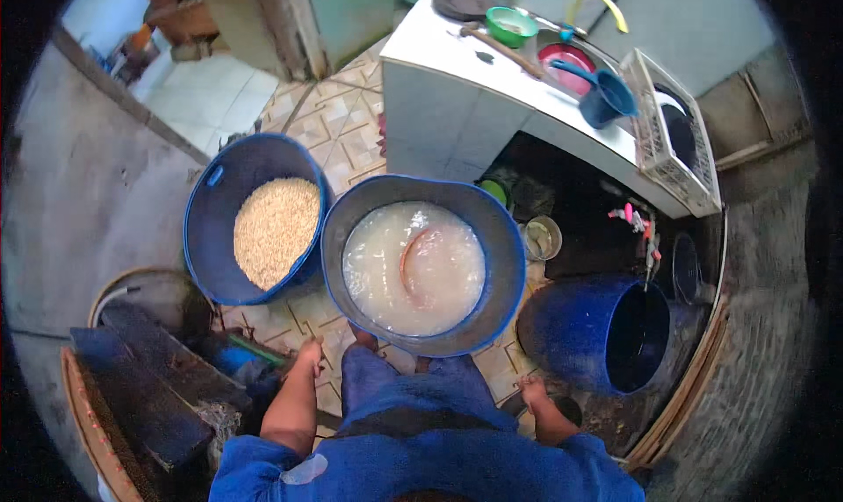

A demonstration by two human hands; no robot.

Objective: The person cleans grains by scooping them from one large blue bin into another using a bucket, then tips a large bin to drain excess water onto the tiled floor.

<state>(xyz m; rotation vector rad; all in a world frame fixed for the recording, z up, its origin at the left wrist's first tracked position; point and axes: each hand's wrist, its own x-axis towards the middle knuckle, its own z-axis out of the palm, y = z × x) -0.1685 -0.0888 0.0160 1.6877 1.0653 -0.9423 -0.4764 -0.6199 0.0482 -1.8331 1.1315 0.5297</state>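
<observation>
Between my knees and the counter stands a big blue tub [421,186] of cloudy, whitish water [378,265]. A curved reddish rim [406,269], perhaps of a basin, breaks the water's surface; the rest is sunk and hidden. To its left, a second blue tub [206,230] holds a heap of pale beans or grains [279,230]. My left hand [309,357] hangs over the floor near both tubs, fingers loosely apart, holding nothing visible. Lower right of the water tub, my right hand [531,390] is also open and appears bare. Neither hand touches a tub.
A tipped blue barrel [562,331] lies at right, beneath a pink-and-white tap [630,214]. On the tiled counter [421,41] are a green bowl [511,26], a red basin [566,63], a blue dipper [606,98] and a white crate [654,147]. Dark boards [145,388] lean at lower left.
</observation>
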